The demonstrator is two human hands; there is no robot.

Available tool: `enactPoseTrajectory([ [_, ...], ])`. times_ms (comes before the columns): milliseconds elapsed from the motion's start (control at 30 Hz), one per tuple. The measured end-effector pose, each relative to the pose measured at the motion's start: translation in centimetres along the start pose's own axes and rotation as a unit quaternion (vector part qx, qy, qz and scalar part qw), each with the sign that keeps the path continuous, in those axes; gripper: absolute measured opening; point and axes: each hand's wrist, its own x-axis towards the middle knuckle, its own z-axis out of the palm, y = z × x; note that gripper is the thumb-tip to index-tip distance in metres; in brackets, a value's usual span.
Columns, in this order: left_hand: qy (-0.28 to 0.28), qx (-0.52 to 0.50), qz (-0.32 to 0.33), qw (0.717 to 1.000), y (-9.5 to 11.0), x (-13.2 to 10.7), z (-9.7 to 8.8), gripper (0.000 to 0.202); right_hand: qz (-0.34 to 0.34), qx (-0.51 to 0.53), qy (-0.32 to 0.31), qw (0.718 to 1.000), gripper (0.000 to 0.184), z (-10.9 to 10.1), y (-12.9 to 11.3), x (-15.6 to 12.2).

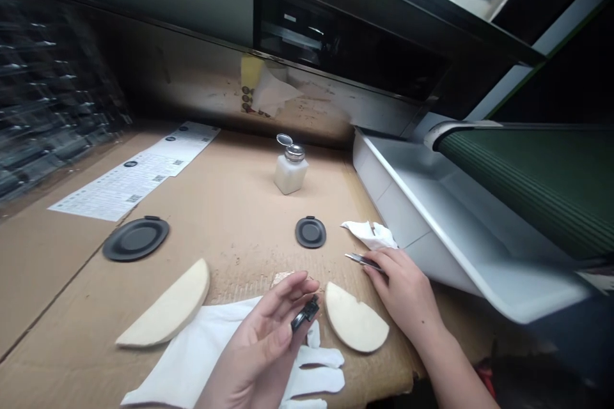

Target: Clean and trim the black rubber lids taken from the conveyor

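Observation:
My left hand (268, 339) is raised over a white glove (192, 358), its thumb and fingers closed on a small black plastic part (306, 313). At the right, my right hand (405, 284) rests low over the cardboard and grips a slim metal-tipped tool (359, 259), its tip pointing left; most of it is hidden by the fingers. Just beyond those fingers lies a crumpled white cloth (371, 234). Between the hands is a cream half-round pad (355, 318) with a small notch in its straight edge. A larger cream half-round pad (167, 307) lies at the left, partly on the glove.
A square bottle (290, 174) with its metal lid flipped up stands mid-table. Two dark round dishes, one small (310, 232) and one larger (137, 238), lie nearer. Printed sheets (139, 172) are at left. A white tray (378, 188) and green conveyor belt (532, 185) border the right.

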Motion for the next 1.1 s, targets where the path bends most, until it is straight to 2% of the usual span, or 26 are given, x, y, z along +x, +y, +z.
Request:
enactPoseTrajectory([
  [200, -0.017, 0.043, 0.002, 0.999, 0.0, 0.0, 0.0, 0.045, -0.028, 0.047, 0.033, 0.998, 0.015, -2.2, -1.4, 1.6],
  [367, -0.002, 0.02, 0.003, 1.0, 0.2, -0.3, 0.8, 0.031, -0.081, 0.178, 0.033, 0.98, 0.016, -4.4, -5.6, 1.7],
  [467, 0.007, 0.005, -0.007, 1.0, 0.2, -0.4, 1.0, 0.025, -0.115, 0.264, 0.016, 0.958, 0.018, -4.4, -8.2, 1.3],
  [567, 0.007, -0.013, -0.026, 1.0, 0.3, -0.4, 1.0, 0.026, -0.101, 0.288, 0.025, 0.952, 0.012, -3.7, -9.5, 1.6],
  [700, -0.007, -0.035, -0.074, 0.997, 0.5, -0.4, 0.8, 0.027, -0.085, 0.264, -0.001, 0.961, 0.018, -3.0, -9.7, 2.7],
  [867, -0.014, -0.05, -0.083, 0.995, 0.6, -0.2, 0.6, 0.034, -0.049, 0.292, -0.069, 0.953, 0.017, -2.9, -9.2, 3.5],
  [1100, 0.019, -0.068, -0.089, 0.994, 0.8, 0.1, 0.2, 0.043, 0.011, 0.261, -0.052, 0.964, 0.016, -3.4, -7.2, 3.7],
])
